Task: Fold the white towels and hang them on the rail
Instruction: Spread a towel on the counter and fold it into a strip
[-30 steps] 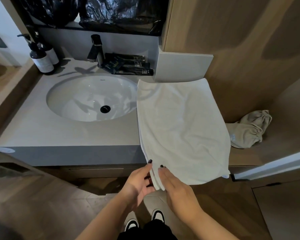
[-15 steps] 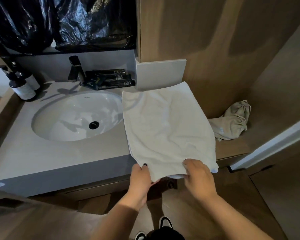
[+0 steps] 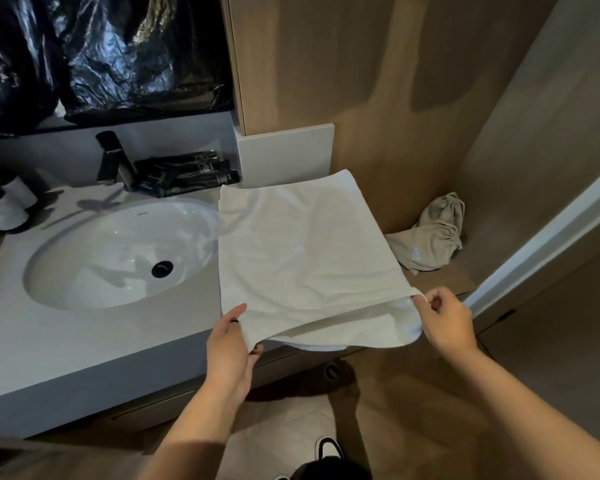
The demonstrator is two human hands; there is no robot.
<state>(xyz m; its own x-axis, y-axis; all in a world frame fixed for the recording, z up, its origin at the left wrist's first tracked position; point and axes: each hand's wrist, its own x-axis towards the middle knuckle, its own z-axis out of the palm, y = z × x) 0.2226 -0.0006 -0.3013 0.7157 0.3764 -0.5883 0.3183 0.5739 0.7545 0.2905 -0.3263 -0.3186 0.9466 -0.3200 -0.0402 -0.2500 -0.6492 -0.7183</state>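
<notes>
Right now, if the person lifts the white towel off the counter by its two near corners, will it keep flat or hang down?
Probably it will hang: the white towel already sags between the left hand and the right hand. It looks light, since pinching fingers raise a corner. Its lower layer droops over the counter edge, so layers may slip apart.

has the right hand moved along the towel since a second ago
Yes. The right hand has slid rightward along the towel's near edge, from beside the left hand out to the corner nearest the beige bag on the wooden shelf.
</notes>
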